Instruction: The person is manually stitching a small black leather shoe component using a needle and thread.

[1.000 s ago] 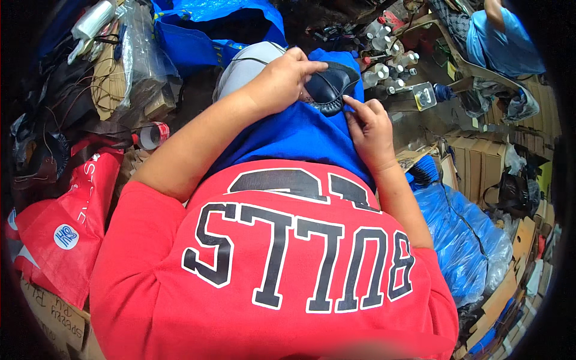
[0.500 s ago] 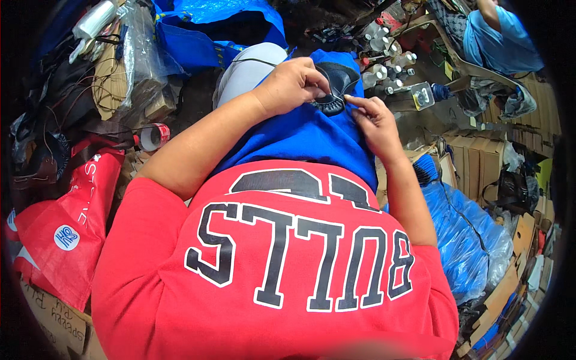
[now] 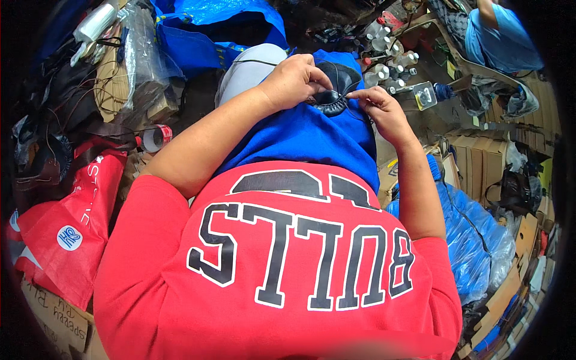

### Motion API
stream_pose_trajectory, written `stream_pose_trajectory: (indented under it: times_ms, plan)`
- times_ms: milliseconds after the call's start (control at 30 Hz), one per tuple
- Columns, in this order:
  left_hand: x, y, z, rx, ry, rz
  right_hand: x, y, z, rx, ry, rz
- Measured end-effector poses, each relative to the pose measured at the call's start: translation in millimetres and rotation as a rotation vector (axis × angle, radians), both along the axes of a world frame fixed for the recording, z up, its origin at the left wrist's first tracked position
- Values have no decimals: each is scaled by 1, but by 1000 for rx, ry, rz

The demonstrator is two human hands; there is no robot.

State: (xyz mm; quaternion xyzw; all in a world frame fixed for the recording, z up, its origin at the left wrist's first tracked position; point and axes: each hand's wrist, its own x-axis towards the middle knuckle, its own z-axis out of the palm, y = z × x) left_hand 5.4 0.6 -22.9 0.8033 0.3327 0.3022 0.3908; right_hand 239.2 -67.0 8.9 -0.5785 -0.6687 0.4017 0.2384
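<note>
A black leather shoe upper [image 3: 333, 103] with a puckered, stitched toe rests on the blue cloth [image 3: 288, 135] over my lap. My left hand [image 3: 298, 82] is closed on its left side, the thumb and bent fingers at the opening. At the right side of the stitched seam, my right hand [image 3: 384, 114] pinches a thin thread between thumb and forefinger; its other fingers are curled. The thread loops across the shoe's black inside. A dark cord [image 3: 255, 60] also runs from near my left hand over a pale grey cloth.
Plastic bottles [image 3: 378, 75] cluster at the far right, near a person in light blue [image 3: 501, 36]. A blue plastic-wrapped bundle [image 3: 468, 228] lies right of me, beside stacked cardboard [image 3: 474, 159]. On the left are a red bag [image 3: 78, 222] and another bottle [image 3: 155, 138]. A blue bag [image 3: 216, 36] gapes ahead.
My right hand has shifted slightly right and its forearm has swung outward. My left hand has edged up a little, its fingers more bent over the shoe upper. The thread's loop now shows more.
</note>
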Motion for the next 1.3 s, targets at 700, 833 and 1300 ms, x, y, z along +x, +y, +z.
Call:
stream_pose_trajectory:
  times_ms: [700, 833, 1300]
  plan:
    - [3, 5, 0, -178, 5, -106, 6, 2, 3, -171, 159, 16]
    - [11, 9, 2, -310, 8, -149, 10, 2, -5, -232, 333, 6]
    - [1, -6, 14, -510, -102, -41, -8, -9, -4, -304, 516, -193]
